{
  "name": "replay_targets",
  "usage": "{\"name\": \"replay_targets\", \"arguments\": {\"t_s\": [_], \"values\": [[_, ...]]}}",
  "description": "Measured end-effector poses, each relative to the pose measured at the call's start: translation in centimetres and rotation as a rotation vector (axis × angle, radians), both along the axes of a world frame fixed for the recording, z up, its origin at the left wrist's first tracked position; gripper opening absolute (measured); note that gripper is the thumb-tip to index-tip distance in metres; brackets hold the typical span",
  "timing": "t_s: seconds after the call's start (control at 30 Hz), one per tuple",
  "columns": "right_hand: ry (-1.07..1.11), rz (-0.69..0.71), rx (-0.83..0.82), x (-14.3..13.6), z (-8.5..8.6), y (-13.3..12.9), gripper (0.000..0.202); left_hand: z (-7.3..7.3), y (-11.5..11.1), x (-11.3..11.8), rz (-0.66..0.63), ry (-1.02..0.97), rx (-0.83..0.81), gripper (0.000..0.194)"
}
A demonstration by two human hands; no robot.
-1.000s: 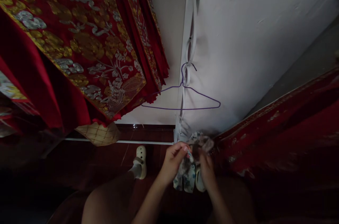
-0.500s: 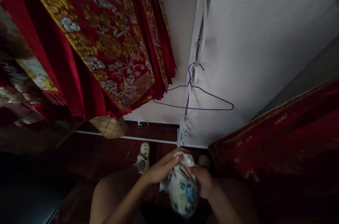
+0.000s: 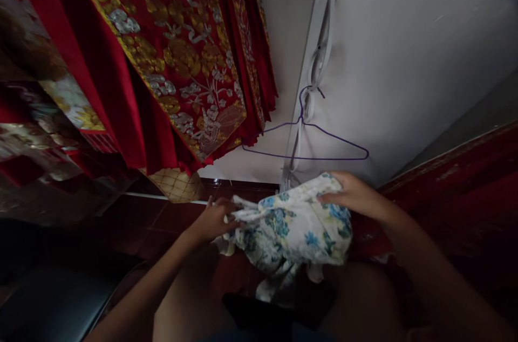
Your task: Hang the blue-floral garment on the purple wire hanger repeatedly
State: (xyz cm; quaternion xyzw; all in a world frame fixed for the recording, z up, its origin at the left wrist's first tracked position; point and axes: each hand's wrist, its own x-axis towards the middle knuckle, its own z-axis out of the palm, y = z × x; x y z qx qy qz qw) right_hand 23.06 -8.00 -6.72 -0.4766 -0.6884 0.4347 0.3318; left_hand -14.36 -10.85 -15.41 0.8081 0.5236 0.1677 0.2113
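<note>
A white garment (image 3: 299,223) with blue and green floral print is stretched out between my hands, above my lap. My left hand (image 3: 218,218) grips its gathered left end, where narrow white straps or folds show. My right hand (image 3: 354,193) is closed on the upper right corner, thumb in front of the cloth. The garment's lower part hangs loosely between my knees, crumpled. Beyond it a purple wire hanger (image 3: 305,157) hangs bare on a looped white strap (image 3: 319,56) along the wall; neither hand touches it.
Red cloth with gold and silver embroidery (image 3: 194,56) hangs at the upper left, touching the hanger's left end. More red fabric (image 3: 457,185) stands at the right. A pale wall (image 3: 408,50) lies behind the hanger. A dark, smooth surface (image 3: 56,299) is at the lower left.
The floral garment was bunched up in both hands and is now spread wide. My hands have moved apart, the right one up and to the right. The view has shifted slightly.
</note>
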Motion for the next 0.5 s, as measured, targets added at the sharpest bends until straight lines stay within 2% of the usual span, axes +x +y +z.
{"name": "replay_targets", "arguments": {"t_s": [0.1,0.2,0.27,0.33,0.4,0.5], "values": [[-0.104,-0.162,0.289,-0.3,-1.4,3.5,0.032,0.7,2.5,-1.1,0.091,-0.057,0.121,0.026],[-0.085,-0.289,0.425,-1.0,-3.4,6.9,0.040,1.6,5.1,-0.9,0.228,-0.214,0.211,0.017],[-0.058,-0.323,0.437,-1.4,-4.7,8.6,0.040,2.1,6.7,-0.8,0.275,-0.356,0.214,0.017],[-0.061,-0.304,0.394,-1.5,-5.7,9.6,0.043,2.3,8.0,-0.8,0.249,-0.449,0.170,0.015],[-0.078,-0.268,0.347,-1.4,-6.5,9.8,0.051,2.5,8.7,-0.9,0.201,-0.484,0.144,0.012],[-0.066,-0.242,0.328,-0.9,-7.0,9.0,0.058,3.0,8.8,-0.7,0.198,-0.549,0.232,0.010]]}}
